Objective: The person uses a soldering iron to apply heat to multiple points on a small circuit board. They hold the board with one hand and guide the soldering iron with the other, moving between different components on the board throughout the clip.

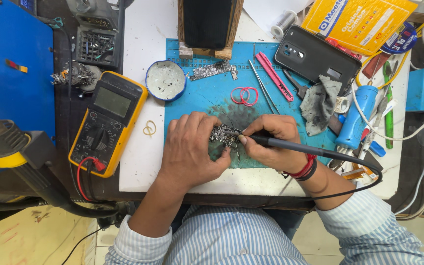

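Your sleeves (369, 221) are pale blue with fine white stripes, and red and black bands (304, 169) ring your right wrist beside the black soldering iron (290, 145). You work over a teal-blue mat (207, 98) smudged dark grey at its centre, with two pink-red rubber rings (245, 95) and a pink strip tool (274, 76) on it. Beside it sit a yellow-and-black multimeter (108, 122) with red and black leads, a blue-rimmed dish (166, 81) and a grey cloth (319, 104).

Bright, even light falls from above my bench; shadows stay soft, focus is sharp, and the frame's edges bend slightly.
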`<control>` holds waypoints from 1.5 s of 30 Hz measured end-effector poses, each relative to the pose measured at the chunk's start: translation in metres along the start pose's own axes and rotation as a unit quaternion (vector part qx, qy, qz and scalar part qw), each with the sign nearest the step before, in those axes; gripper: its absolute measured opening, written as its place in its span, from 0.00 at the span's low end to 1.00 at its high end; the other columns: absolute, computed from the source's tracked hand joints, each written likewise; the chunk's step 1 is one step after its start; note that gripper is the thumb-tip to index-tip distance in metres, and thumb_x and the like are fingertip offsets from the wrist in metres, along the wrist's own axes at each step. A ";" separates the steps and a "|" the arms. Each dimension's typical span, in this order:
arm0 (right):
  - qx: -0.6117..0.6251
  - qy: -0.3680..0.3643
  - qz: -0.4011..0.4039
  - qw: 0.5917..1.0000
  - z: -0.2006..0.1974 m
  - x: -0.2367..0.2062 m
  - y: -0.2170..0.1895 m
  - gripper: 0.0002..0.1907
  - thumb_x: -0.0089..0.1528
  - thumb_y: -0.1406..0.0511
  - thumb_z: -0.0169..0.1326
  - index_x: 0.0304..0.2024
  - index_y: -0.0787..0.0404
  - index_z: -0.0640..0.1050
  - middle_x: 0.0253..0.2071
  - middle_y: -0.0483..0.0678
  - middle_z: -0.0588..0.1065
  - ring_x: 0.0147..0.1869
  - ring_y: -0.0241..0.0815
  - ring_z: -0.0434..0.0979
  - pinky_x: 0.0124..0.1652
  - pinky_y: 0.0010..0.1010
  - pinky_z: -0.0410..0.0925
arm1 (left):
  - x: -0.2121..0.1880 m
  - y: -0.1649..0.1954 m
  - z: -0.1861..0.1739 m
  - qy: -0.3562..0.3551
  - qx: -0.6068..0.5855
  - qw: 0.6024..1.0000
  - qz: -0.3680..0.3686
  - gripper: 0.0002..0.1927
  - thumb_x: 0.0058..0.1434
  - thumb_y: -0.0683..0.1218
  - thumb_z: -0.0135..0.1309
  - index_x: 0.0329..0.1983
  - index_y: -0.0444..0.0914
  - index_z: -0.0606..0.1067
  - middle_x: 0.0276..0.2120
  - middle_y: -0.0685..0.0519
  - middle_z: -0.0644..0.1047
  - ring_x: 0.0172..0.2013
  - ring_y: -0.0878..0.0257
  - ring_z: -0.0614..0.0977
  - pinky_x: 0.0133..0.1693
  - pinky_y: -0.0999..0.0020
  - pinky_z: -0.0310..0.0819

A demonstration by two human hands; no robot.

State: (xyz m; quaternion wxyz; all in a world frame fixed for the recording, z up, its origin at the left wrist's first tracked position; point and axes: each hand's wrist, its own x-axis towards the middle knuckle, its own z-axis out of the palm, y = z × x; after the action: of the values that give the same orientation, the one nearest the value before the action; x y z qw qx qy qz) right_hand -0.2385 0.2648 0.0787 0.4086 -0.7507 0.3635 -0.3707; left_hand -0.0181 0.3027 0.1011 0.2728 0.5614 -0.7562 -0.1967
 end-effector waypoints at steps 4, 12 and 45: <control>0.009 0.000 0.003 1.000 0.000 0.000 0.000 0.05 0.56 0.72 0.63 0.32 0.64 0.77 0.25 0.45 0.77 0.25 0.30 0.73 0.27 0.22 0.64 | 0.000 0.000 0.000 0.001 0.001 1.000 0.002 0.25 0.44 0.50 0.65 0.44 0.36 0.75 0.40 0.49 0.74 0.43 0.52 0.75 0.44 0.55 0.63; 0.000 0.001 -0.002 1.000 -0.001 0.002 -0.002 0.05 0.56 0.72 0.63 0.32 0.65 0.78 0.25 0.45 0.77 0.25 0.30 0.74 0.27 0.22 0.65 | 0.001 0.001 -0.001 0.002 0.001 1.000 0.002 0.25 0.44 0.51 0.65 0.44 0.36 0.75 0.40 0.49 0.75 0.43 0.52 0.75 0.45 0.54 0.63; 0.004 -0.006 -0.003 1.000 -0.001 0.001 -0.002 0.05 0.56 0.72 0.63 0.32 0.64 0.78 0.24 0.45 0.77 0.24 0.30 0.73 0.26 0.22 0.63 | 0.000 0.001 -0.001 0.002 0.000 1.000 0.002 0.25 0.44 0.51 0.66 0.44 0.36 0.75 0.40 0.49 0.74 0.43 0.52 0.75 0.44 0.55 0.63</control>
State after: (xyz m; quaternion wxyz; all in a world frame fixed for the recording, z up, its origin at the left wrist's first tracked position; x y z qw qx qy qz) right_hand -0.2385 0.2640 0.0817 0.4130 -0.7520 0.3576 -0.3689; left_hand -0.0182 0.3025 0.1022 0.2745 0.5604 -0.7565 -0.1956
